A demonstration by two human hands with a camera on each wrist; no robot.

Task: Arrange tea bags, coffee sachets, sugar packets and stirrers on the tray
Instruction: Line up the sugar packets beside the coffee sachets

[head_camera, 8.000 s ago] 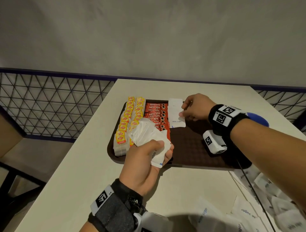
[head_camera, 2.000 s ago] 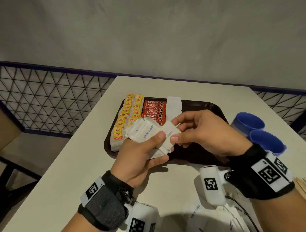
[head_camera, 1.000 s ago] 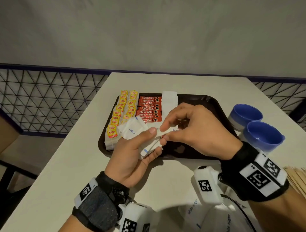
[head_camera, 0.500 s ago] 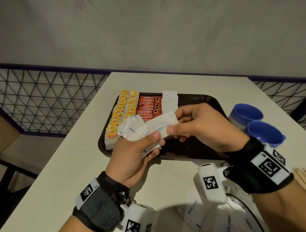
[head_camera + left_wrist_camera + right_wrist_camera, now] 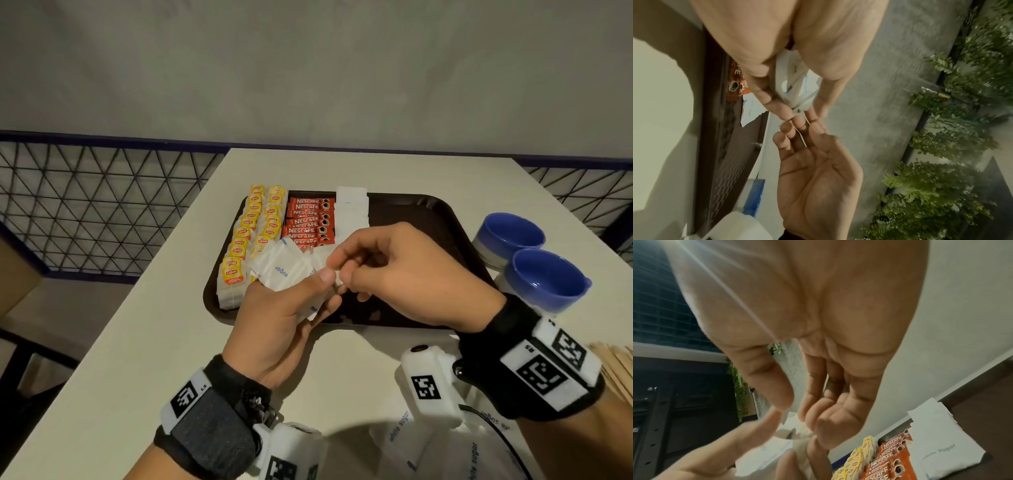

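Observation:
A brown tray [image 5: 428, 212] holds two columns of yellow tea bags [image 5: 250, 226], a row of red coffee sachets [image 5: 310, 219] and a stack of white sugar packets [image 5: 351, 212]. My left hand [image 5: 325, 287] grips a fan of sugar packets [image 5: 281, 270] above the tray's near left part. My right hand [image 5: 340, 270] meets it from the right, fingertips pinching a packet at the fan's edge. In the left wrist view the held packets [image 5: 797, 81] lie between my left fingers, and the right fingers [image 5: 797, 123] nip a thin white edge. The stirrers [image 5: 613, 370] lie at the far right.
Two blue cups [image 5: 544, 274] stand just right of the tray. Loose sugar packets [image 5: 397, 431] lie on the white table [image 5: 171, 342] near its front edge, under my right wrist. A dark wire-mesh railing [image 5: 102, 205] runs beyond the table's left side.
Half a second ago my right hand held one packet drawn out flat from the fan. Now its fingertips are close against my left thumb and that packet is mostly hidden.

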